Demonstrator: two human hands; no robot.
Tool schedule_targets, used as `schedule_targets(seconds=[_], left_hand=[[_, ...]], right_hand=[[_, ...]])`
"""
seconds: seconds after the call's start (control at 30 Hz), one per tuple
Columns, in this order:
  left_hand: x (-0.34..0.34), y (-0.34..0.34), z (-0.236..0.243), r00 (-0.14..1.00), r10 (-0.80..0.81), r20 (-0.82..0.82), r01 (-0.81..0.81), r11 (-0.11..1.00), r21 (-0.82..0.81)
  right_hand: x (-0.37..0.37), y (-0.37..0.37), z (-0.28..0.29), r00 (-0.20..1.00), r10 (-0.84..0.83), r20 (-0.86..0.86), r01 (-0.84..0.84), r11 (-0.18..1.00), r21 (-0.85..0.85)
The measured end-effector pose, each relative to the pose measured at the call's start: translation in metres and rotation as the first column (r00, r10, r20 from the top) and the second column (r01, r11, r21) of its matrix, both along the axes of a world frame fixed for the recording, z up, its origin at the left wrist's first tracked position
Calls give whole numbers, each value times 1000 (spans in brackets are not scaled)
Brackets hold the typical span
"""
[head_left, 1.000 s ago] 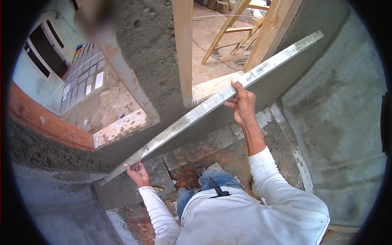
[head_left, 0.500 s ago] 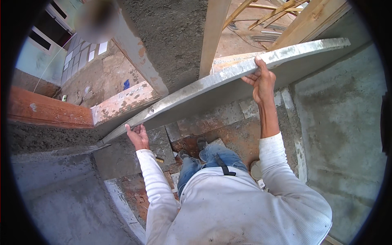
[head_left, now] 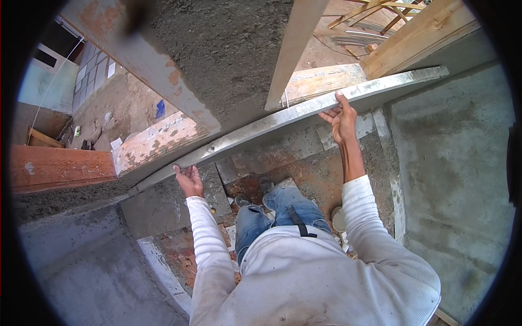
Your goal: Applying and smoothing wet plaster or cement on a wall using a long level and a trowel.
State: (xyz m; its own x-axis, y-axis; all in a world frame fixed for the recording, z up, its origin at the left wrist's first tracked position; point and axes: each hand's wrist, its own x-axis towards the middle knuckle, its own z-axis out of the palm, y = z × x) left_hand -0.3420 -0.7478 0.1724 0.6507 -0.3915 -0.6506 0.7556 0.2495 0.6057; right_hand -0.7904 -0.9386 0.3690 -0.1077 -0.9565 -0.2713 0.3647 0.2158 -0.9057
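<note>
A long, light-grey metal straightedge (head_left: 261, 123), smeared with mortar, lies along the freshly plastered wall below the window opening. My left hand (head_left: 189, 181) grips it towards its left end, thumb on the upper edge and fingers beneath. Further right, my right hand (head_left: 342, 119) pinches the same bar, its thumb over the top edge and its fingers curled under. Wet grey plaster (head_left: 228, 70) covers the pillar beyond the bar. Part of the wall face under the straightedge is hidden by the bar.
Wooden frames (head_left: 296, 51) and a reddish sill (head_left: 65, 169) border the openings ahead. Grey plastered walls rise at the left (head_left: 81, 266) and right (head_left: 451, 157). Near my feet are slabs (head_left: 163, 204) and a round container (head_left: 338, 218).
The straightedge and my right hand sit a little lower in the picture, and the bar's right end has shifted left and down. The head view has also moved slightly. Both hands keep their hold.
</note>
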Motion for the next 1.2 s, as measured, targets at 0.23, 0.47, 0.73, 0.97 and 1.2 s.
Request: schedule_targets(seconds=[0.23,0.47,0.73,0.97,1.2], left_hand=[[-12,-14,20,1000,19,5,-19,999,-30],[5,2,12,999,34,-12,-35,999,-24],[-14,-4,51,997,83,1,-83,996,17],[-1,5,80,982,190,-2,-189,975,-113],[46,12,60,931,345,-119,-353,934,-61]], right_hand=[[-3,-12,4,1000,-26,8,26,999,-22],[16,1,27,1000,20,9,-20,999,-43],[9,4,48,992,-15,-125,6,998,-69],[54,34,124,990,39,-138,-75,961,-267],[133,56,149,965,72,-251,-163,917,-364]])
